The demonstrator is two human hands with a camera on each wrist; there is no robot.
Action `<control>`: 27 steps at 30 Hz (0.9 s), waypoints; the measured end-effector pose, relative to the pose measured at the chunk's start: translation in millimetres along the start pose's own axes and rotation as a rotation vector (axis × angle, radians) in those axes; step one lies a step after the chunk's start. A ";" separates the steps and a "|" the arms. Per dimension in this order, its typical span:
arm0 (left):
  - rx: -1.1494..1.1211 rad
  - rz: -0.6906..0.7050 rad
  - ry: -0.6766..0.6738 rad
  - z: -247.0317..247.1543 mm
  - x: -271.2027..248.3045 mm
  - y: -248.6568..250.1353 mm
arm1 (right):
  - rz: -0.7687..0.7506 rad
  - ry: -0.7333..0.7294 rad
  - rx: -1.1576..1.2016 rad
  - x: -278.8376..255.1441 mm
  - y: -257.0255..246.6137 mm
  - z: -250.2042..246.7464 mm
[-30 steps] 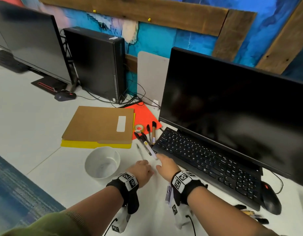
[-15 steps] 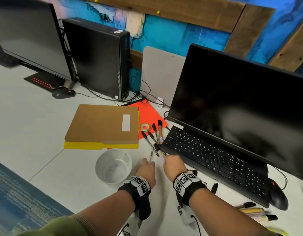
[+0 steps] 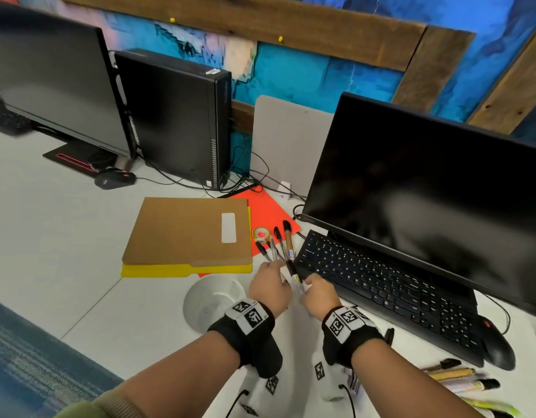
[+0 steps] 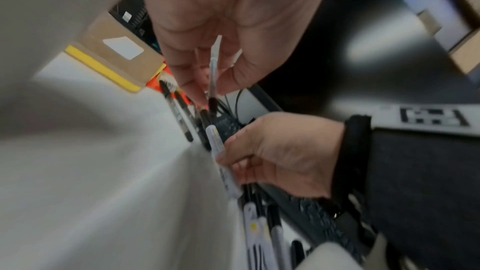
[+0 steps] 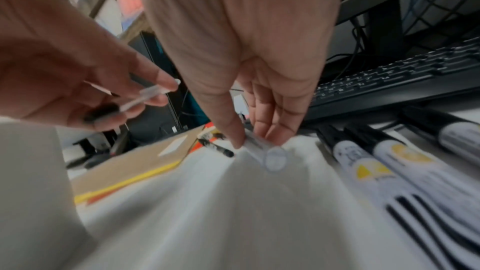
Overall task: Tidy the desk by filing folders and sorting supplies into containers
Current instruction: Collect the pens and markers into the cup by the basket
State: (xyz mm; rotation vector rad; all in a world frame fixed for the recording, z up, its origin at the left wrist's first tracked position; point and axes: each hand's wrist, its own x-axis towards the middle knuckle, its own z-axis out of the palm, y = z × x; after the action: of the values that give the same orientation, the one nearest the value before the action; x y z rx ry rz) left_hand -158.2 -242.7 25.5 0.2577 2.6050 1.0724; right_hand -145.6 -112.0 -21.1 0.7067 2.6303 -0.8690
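Big stuff first: white desk (image 3: 43,236) w/ a black monitor (image 3: 426,200) on the right and a black keyboard (image 3: 381,285) right in front of it. Further left there's a 2nd monitor (image 3: 49,86) and a black PC tower (image 3: 176,122) standing btwn the two screens.

Mid desk: a brown folder (image 3: 182,233) stacked on a yellow folder (image 3: 158,270), w/ an orange-red folder (image 3: 269,212) poking out underneath toward the keyboard. White bowl (image 3: 212,297) sits just in front of the folders, beside the left wrist.

Left hand (image 3: 269,285) is pinching a clear pen (image 4: 214,69) w/ a black end, thumb and fingers curled round it, held off the desk near the keyboard's left corner. Right hand (image 3: 319,292) is pinching a white marker (image 5: 272,156) by its barrel, btwn thumb and fingertips, low over the desk next to the left hand.

More pens (image 3: 278,239) lie loose btwn the orange-red folder and keyboard, fanned out. Small tape roll (image 3: 261,234) is on the orange-red folder just beside them. Another bunch of markers (image 3: 465,378) lies at the front edge, below the black mouse (image 3: 495,345).
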 end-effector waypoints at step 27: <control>-0.191 0.105 -0.005 -101.2 2.2 -117.0 | -0.360 -0.092 0.452 -34.8 -93.0 41.5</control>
State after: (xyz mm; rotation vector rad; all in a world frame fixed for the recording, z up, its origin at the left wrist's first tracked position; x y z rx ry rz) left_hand -201.2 -390.5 9.9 0.3550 2.4868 1.3441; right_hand -161.2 -215.2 5.2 0.2729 2.5366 -1.5871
